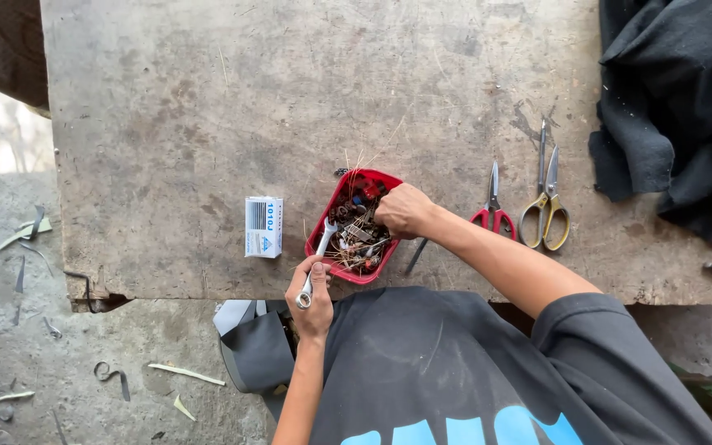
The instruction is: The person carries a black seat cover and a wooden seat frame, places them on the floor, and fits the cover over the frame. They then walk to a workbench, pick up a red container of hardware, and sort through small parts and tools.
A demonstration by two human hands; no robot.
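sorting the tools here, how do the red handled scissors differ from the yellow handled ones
The red-handled scissors lie shut, their handles partly hidden behind the person's right forearm. The yellow-handled scissors lie slightly open, in full view and look larger. Both rest on the worn wooden table, blades pointing away from the person.

This was pretty clearly a rough little workshop, maybe a cobbler or repair setup. The worktop [208, 99] was a worn, stained slab with a chipped edge, and it had a red tray [333, 208] packed with rusty screws and small hardware, with a wrench [316, 262] poking out of it. Red-handled scissors [493, 208] and yellow-handled scissors [546, 206] lay beside it, plus a heap of dark cloth [677, 107]. The concrete floor [84, 363] was littered with cut strips and scraps.
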